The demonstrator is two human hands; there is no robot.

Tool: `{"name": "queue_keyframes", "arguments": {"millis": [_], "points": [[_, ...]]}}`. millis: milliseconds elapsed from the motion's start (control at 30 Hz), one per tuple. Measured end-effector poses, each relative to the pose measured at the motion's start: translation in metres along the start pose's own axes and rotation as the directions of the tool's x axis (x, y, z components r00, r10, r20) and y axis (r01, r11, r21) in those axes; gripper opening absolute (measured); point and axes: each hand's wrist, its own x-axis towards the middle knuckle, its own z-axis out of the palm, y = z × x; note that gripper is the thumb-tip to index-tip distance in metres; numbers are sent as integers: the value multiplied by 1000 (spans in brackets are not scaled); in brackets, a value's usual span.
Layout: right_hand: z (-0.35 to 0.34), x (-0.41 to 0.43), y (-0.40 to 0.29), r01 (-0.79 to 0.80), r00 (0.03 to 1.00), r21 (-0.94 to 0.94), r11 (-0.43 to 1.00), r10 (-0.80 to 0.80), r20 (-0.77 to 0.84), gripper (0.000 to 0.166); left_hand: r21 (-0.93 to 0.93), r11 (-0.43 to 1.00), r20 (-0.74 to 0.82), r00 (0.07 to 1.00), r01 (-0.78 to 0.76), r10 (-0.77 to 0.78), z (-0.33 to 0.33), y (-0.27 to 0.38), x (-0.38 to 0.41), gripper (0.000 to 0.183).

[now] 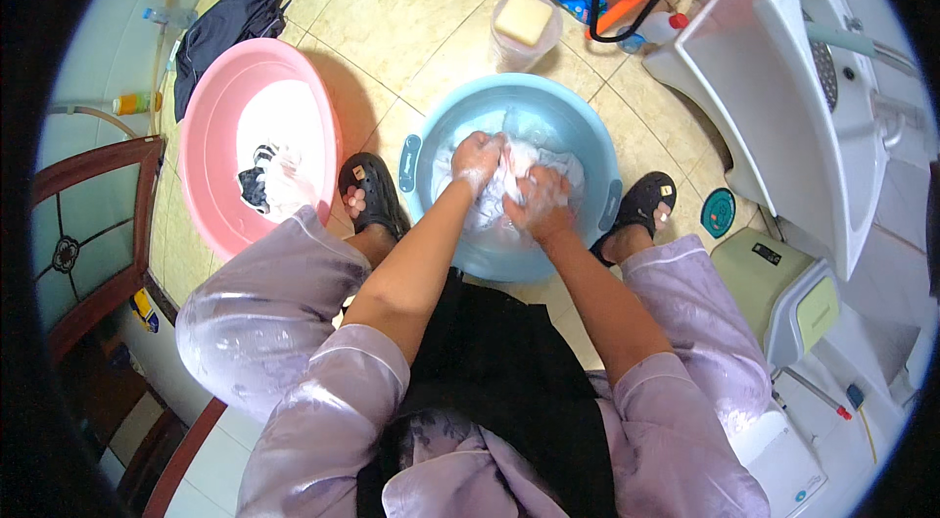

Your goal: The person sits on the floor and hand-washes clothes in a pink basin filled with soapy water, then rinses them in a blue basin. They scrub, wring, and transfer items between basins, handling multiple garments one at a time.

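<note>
Between my feet stands a blue plastic basin (514, 88) with soapy water in it. White cloth (488, 206) lies partly under the water. My left hand (477, 162), at the upper left of the cloth, is closed on a bunched part of it and has suds on it. Lower right of it, my right hand (542, 202) also grips the cloth, its fingers wet and foamy. A pink plastic basin (202, 129) to the left holds white and black-and-white cloth items (279, 180). Beyond the blue basin, a pale yellow soap bar (523, 17) rests on a plastic container (514, 57).
Dark cloth (235, 26) lies behind the pink basin. A white washbasin (793, 99) and a green lidded bin (764, 283) are at the right. An orange-legged stand (628, 0) is at the back. Black clogs (373, 191) are on my feet.
</note>
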Motion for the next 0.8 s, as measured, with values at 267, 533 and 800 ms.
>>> {"name": "queue_keyframes", "arguments": {"millis": [267, 533, 800], "points": [[20, -53, 14, -249, 950, 89, 965, 261, -173, 62, 740, 671, 64, 998, -40, -10, 4, 6, -86, 99], [35, 20, 8, -402, 818, -237, 884, 463, 341, 70, 850, 433, 371, 924, -299, -90, 29, -53, -22, 68], [65, 84, 34, -553, 667, -167, 816, 554, 499, 55, 735, 568, 556, 809, -371, -192, 31, -112, 54, 55]]}}
